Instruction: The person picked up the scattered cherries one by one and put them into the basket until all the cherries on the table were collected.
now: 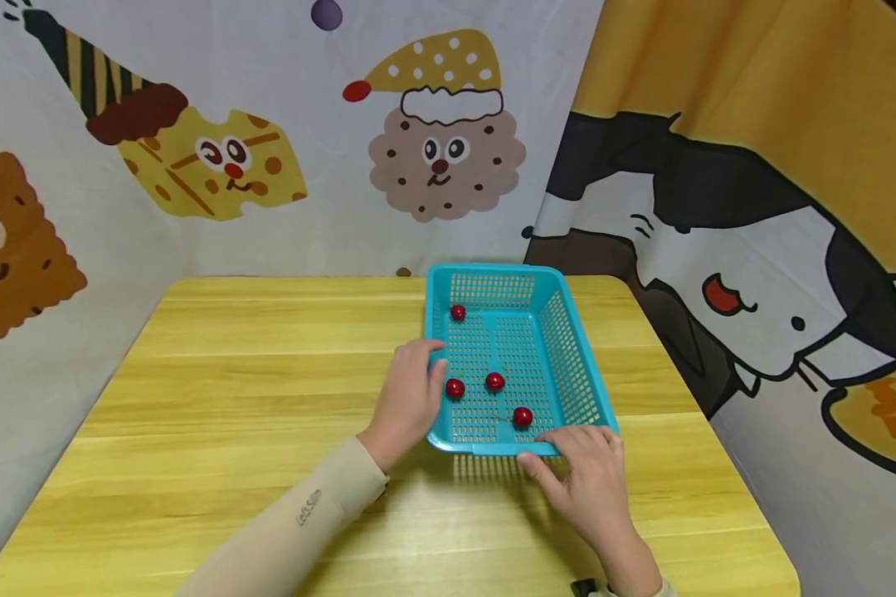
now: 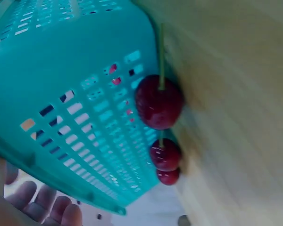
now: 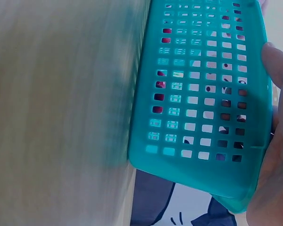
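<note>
A turquoise slotted basket (image 1: pixel 504 448) stands on the wooden table with several red cherries inside, one cherry (image 1: pixel 495 381) near its middle. At its left rim is my left hand (image 1: pixel 406 398), with thumb and forefinger at the edge. In the left wrist view its loosely bent fingers (image 2: pixel 42 202) lie beyond the rim, not visibly wrapped round it. My right hand (image 1: pixel 586 477) grips the near right corner, thumb outside and fingers over the rim. The left wrist view shows stemmed cherries (image 2: pixel 159 102) in a row along the basket's outer wall; the head view does not show these.
The wooden table (image 1: pixel 269 356) extends left of the basket and in front of it. Behind hangs a white cloth (image 1: pixel 328 240) printed with cartoon figures. A yellow patterned cloth (image 1: pixel 776 91) hangs at the right. A small black object (image 1: pixel 584 588) shows by the right wrist.
</note>
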Available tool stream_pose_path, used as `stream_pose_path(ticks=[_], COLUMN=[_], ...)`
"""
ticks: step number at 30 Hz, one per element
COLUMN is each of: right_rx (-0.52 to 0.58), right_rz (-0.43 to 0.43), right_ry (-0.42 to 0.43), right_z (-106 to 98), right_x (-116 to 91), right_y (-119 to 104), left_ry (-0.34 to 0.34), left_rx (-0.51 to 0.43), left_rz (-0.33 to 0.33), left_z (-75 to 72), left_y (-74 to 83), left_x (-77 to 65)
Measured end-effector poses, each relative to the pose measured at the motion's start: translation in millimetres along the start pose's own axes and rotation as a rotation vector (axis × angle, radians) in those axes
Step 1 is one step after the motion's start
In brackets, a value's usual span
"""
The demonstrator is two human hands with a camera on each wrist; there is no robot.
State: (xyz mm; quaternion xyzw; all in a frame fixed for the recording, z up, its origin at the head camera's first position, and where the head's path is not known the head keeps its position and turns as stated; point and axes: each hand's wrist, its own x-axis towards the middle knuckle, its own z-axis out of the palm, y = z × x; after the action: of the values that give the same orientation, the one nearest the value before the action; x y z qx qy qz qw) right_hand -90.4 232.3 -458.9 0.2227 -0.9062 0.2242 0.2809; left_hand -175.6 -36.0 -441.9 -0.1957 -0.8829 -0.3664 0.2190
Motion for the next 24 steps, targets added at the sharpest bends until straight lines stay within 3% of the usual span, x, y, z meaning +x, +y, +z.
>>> stream_pose_path(ticks=[5, 10, 16, 20, 24], right_rx=[-0.002, -0.005, -0.004, -0.004, 0.000], right_rz=[0.003, 0.011, 0.002, 0.008, 0.004], right_ry=[-0.004, -0.014, -0.006, -0.014, -0.003], right_z=[1, 0, 0, 0, 0], right_x=[0, -1, 0, -1, 0], right_y=[1, 2, 1, 0, 0], left_ry=[-0.011, -0.127, -0.312, -0.354, -0.392], left_rx=[-0.023, 0.085, 0.253, 0.290, 0.272], left_rz=[-0.123, -0.184, -0.089, -0.033, -0.048], left_z=[-3.3, -1.7, 3.6, 5.2, 2.8], left_y=[-15.0, -21.4, -27.2, -28.2, -23.8], left_x=[-7.3, -11.0, -19.2, -22.6, -23.6])
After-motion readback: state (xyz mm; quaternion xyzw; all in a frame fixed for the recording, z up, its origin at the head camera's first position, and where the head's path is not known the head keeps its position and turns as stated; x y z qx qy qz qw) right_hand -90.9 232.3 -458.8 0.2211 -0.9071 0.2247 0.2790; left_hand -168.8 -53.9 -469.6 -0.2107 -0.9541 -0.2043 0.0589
